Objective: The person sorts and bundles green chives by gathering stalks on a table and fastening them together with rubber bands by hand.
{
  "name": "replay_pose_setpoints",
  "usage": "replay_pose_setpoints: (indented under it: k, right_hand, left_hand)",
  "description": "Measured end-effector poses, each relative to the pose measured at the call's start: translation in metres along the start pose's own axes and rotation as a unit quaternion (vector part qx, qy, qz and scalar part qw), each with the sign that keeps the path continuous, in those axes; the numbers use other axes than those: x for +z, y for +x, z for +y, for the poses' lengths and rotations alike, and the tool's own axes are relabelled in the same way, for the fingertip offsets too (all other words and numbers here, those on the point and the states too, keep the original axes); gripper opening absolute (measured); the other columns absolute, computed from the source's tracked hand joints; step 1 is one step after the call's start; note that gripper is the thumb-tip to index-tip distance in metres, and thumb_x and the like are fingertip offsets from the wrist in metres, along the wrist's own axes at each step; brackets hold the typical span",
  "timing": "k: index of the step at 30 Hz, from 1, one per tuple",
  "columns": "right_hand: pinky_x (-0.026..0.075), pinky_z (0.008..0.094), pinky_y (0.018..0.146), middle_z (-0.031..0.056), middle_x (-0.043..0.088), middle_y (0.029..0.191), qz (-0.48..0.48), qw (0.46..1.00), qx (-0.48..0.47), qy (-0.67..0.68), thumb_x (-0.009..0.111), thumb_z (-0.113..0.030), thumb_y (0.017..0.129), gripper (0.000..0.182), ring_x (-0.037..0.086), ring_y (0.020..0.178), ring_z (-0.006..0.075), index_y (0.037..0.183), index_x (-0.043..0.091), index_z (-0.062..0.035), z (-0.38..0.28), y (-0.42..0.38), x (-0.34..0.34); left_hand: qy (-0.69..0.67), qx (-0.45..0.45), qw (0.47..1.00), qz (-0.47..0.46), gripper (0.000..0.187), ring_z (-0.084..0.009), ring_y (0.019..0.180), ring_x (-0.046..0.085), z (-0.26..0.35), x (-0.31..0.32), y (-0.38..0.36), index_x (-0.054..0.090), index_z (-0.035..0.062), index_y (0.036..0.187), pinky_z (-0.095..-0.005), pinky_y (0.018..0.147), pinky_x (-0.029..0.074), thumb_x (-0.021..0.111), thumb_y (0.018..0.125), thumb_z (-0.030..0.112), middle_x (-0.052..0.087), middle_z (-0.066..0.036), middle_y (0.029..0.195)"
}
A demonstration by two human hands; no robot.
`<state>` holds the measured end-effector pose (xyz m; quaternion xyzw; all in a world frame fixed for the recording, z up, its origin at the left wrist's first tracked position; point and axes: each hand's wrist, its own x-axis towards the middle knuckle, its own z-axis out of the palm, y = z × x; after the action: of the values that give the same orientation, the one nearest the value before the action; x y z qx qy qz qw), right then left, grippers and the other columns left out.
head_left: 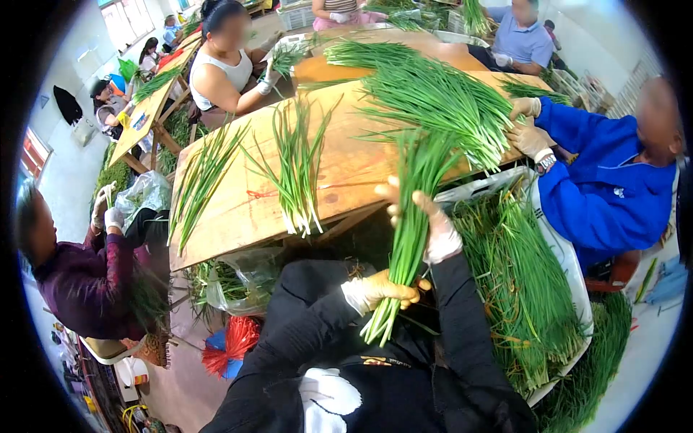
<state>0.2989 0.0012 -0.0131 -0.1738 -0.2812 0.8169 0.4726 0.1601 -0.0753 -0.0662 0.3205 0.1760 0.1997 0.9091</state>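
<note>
Snugly, the left hand [380, 290] rings slender green stalks [410, 242]; the right hand [437, 229], half open, cradles them.

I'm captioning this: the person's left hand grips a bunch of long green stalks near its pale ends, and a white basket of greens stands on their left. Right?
Not quite: the head view shows the white basket on the person's right. The left hand grips the bunch near its pale ends.

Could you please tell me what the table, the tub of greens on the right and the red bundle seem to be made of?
Table: wood, probably unpainted; grain shows.
Tub: likely white plastic; its rim looks smooth.
Red bundle: perhaps glossy plastic string, judging by its bright, thin strands.
</note>
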Motion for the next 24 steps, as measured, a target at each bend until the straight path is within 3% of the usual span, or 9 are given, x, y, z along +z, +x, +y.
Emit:
replay_pose_setpoints:
  k: [6, 10, 11, 14, 16, 18, 19, 22, 24]
  right_hand:
    - [0.043, 0.0178, 0.052, -0.0021, 0.054, 0.071, 0.038, 0.921, -0.211, -0.326, 0.067, -0.016, 0.073, 0.046, 0.051, 0.06, 0.0054, 0.115, 0.053, -0.0029, -0.09, 0.041, 0.116]
    - [0.049, 0.0219, 0.069, 0.0074, 0.064, 0.085, -0.087, 0.823, -0.415, -0.378, 0.061, -0.011, 0.08, 0.024, 0.06, 0.077, 0.0116, 0.102, 0.061, -0.0012, -0.12, 0.084, 0.16]
    - [0.049, 0.0232, 0.067, 0.0067, 0.065, 0.089, -0.069, 0.801, -0.434, -0.407, 0.071, -0.009, 0.071, 0.032, 0.061, 0.07, 0.0111, 0.1, 0.06, -0.0032, -0.125, 0.096, 0.162]
    - [0.05, 0.0256, 0.07, 0.005, 0.065, 0.088, -0.033, 0.758, -0.467, -0.455, 0.076, -0.022, 0.067, 0.036, 0.061, 0.075, 0.0137, 0.095, 0.059, -0.0053, -0.113, 0.127, 0.15]
    - [0.046, 0.0313, 0.084, 0.0076, 0.061, 0.1, -0.031, 0.839, -0.327, -0.434, 0.081, -0.036, 0.056, 0.065, 0.057, 0.094, 0.0198, 0.107, 0.054, -0.0058, -0.095, 0.127, 0.14]
    - [0.043, 0.0333, 0.089, 0.0098, 0.055, 0.112, -0.085, 0.817, -0.287, -0.492, 0.081, -0.04, 0.053, 0.082, 0.053, 0.102, 0.0226, 0.118, 0.046, -0.0053, -0.079, 0.143, 0.115]
    - [0.04, 0.0335, 0.092, 0.0106, 0.05, 0.118, -0.038, 0.802, -0.292, -0.519, 0.08, -0.044, 0.053, 0.089, 0.05, 0.107, 0.0226, 0.123, 0.041, -0.0053, -0.074, 0.145, 0.098]
    - [0.023, 0.0359, 0.105, 0.0141, 0.037, 0.132, -0.007, 0.939, -0.252, -0.234, 0.068, -0.047, 0.069, 0.08, 0.038, 0.12, 0.0234, 0.129, 0.035, -0.0052, -0.087, 0.131, 0.06]
    - [0.033, 0.0358, 0.098, 0.0135, 0.048, 0.123, 0.142, 0.877, -0.282, -0.362, 0.049, -0.041, 0.086, 0.055, 0.047, 0.112, 0.0229, 0.126, 0.041, -0.0038, -0.083, 0.131, 0.002]
  left_hand:
    - [0.344, 0.381, 0.852, 0.106, 0.103, -0.0184, 0.108, 0.042, 0.135, 0.032, 0.018, 0.029, 0.0079, 0.131, -0.0314, 0.094, 0.033, 0.087, 0.047, 0.02, 0.046, -0.005, 0.116]
    - [0.408, 0.514, 0.74, 0.147, 0.122, -0.0199, 0.117, 0.036, 0.228, 0.039, 0.035, 0.019, 0.0046, 0.135, -0.0306, 0.099, 0.029, 0.089, 0.038, 0.03, 0.038, -0.007, 0.127]
    - [0.306, 0.449, 0.834, 0.096, 0.115, -0.0204, 0.118, 0.036, 0.246, 0.028, 0.044, 0.016, 0.0069, 0.135, -0.0337, 0.1, 0.031, 0.087, 0.045, 0.022, 0.036, -0.01, 0.13]
    - [0.306, 0.451, 0.836, 0.055, 0.101, -0.0214, 0.119, 0.037, 0.25, 0.029, 0.033, 0.018, 0.0067, 0.132, -0.0353, 0.1, 0.034, 0.082, 0.055, 0.016, 0.038, -0.014, 0.128]
    - [0.491, 0.424, 0.731, 0.21, 0.093, -0.022, 0.114, 0.042, 0.247, -0.007, 0.034, 0.02, 0.0046, 0.131, -0.0338, 0.096, 0.038, 0.079, 0.059, 0.012, 0.042, -0.013, 0.124]
    - [0.321, 0.394, 0.843, 0.175, 0.081, -0.0226, 0.106, 0.048, 0.226, -0.042, 0.039, 0.029, 0.0022, 0.128, -0.0334, 0.091, 0.041, 0.076, 0.062, 0.01, 0.046, -0.012, 0.119]
    - [0.458, 0.392, 0.757, 0.25, 0.069, -0.0228, 0.101, 0.052, 0.222, -0.078, 0.048, 0.039, 0.0009, 0.122, -0.0331, 0.088, 0.043, 0.074, 0.064, 0.008, 0.05, -0.011, 0.115]
    - [0.314, 0.401, 0.812, 0.283, 0.049, -0.0157, 0.092, 0.054, 0.228, -0.046, 0.021, 0.052, 0.0004, 0.111, -0.0283, 0.079, 0.045, 0.072, 0.069, 0.015, 0.056, -0.007, 0.103]
    - [0.289, 0.437, 0.812, 0.258, 0.036, -0.015, 0.087, 0.056, 0.239, -0.063, 0.013, 0.056, -0.0017, 0.102, -0.029, 0.074, 0.046, 0.064, 0.074, 0.02, 0.06, -0.009, 0.094]
